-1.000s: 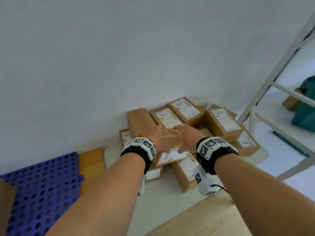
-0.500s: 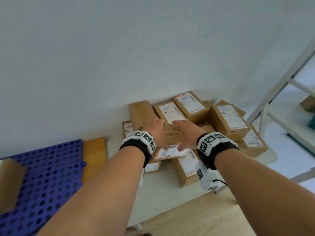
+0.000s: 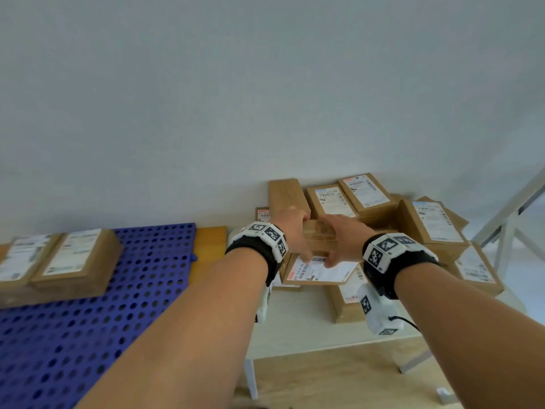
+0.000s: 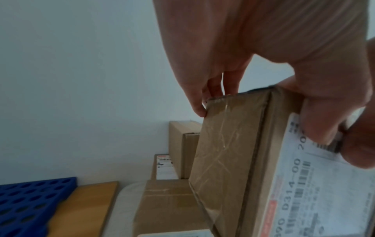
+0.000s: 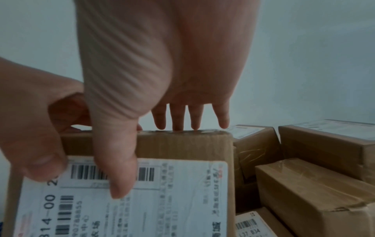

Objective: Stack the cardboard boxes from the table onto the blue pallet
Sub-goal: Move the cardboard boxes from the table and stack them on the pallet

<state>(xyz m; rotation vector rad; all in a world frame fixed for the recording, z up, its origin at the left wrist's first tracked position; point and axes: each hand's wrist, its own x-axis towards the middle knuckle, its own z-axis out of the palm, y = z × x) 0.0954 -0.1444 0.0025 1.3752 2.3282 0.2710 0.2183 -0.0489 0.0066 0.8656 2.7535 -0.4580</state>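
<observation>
Both hands hold one cardboard box [image 3: 320, 268] with a white shipping label, at the front of a pile on the white table [image 3: 295, 329]. My left hand [image 3: 295, 234] grips its left end and my right hand [image 3: 343, 240] its right end. In the left wrist view the thumb [image 4: 324, 121] presses the label of this box [image 4: 229, 160] while the fingers [image 4: 198, 102] hook over the far edge. The right wrist view shows the thumb [image 5: 119, 176] on the label and the fingers [image 5: 178, 121] over the far edge. The blue pallet [image 3: 88, 320] lies to the left with two labelled boxes [image 3: 75, 261] on it.
Several more cardboard boxes [image 3: 430, 222] are heaped on the table against the white wall. An orange wooden board [image 3: 208, 249] lies between pallet and table. A white metal frame [image 3: 507, 222] stands at the right. Wooden floor shows below the table.
Both hands have stayed on the same box and closed more firmly round its ends. The view has swung left, bringing the two boxes on the pallet into sight.
</observation>
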